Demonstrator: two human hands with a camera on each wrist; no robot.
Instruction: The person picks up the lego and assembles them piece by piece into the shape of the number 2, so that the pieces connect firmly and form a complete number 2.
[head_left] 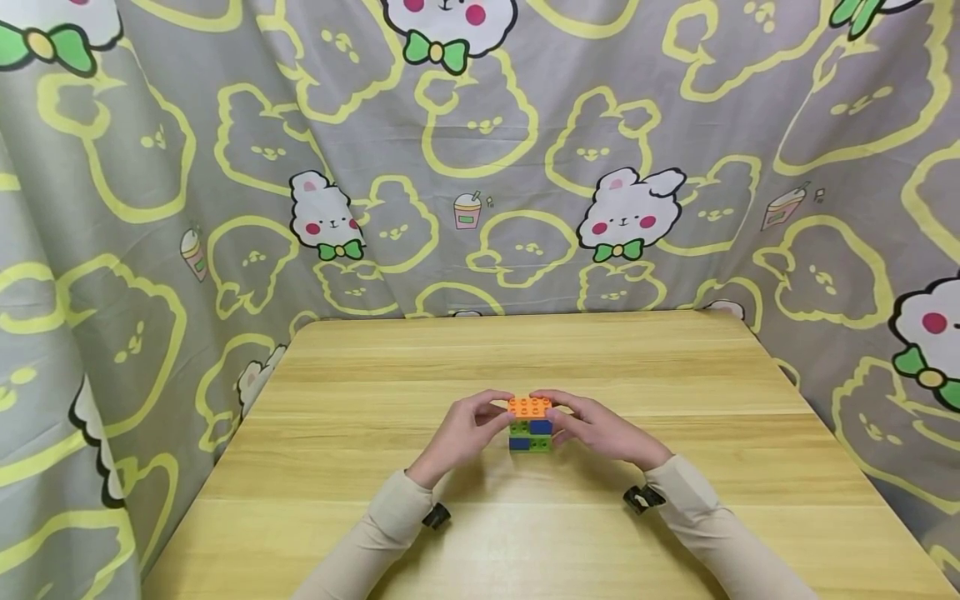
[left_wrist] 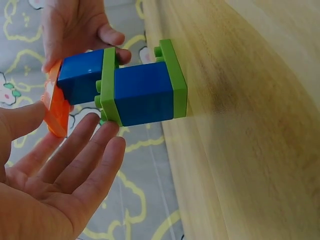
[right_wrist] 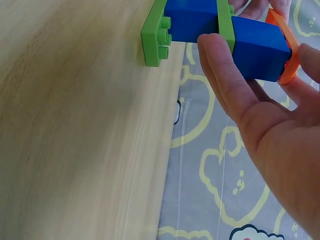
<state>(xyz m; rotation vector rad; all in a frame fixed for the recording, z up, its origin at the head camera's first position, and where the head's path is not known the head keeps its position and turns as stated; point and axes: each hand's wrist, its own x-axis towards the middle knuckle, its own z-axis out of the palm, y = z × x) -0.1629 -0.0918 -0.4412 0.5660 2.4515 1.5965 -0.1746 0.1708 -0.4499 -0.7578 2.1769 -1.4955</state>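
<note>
A stack of toy building bricks stands upright on the table in front of the person. Its bottom is a green plate (left_wrist: 176, 82), with a blue brick (left_wrist: 143, 93) on the left part of it. Above come a second green plate (left_wrist: 109, 95) and another blue brick (left_wrist: 82, 75), set to the right. An orange plate (head_left: 530, 407) with studs lies on top. The left hand (head_left: 472, 429) pinches the orange plate's left end between thumb and index finger, other fingers extended beside the stack. From the opposite side, the right hand (head_left: 603, 429) grips the plate's right end with thumb and index finger.
The wooden table (head_left: 360, 367) reaches back to a patterned grey curtain (head_left: 517, 150), which also hangs along both sides. Dark wrist-worn devices (head_left: 643, 498) sit at the cuffs of the beige sleeves (head_left: 401, 504).
</note>
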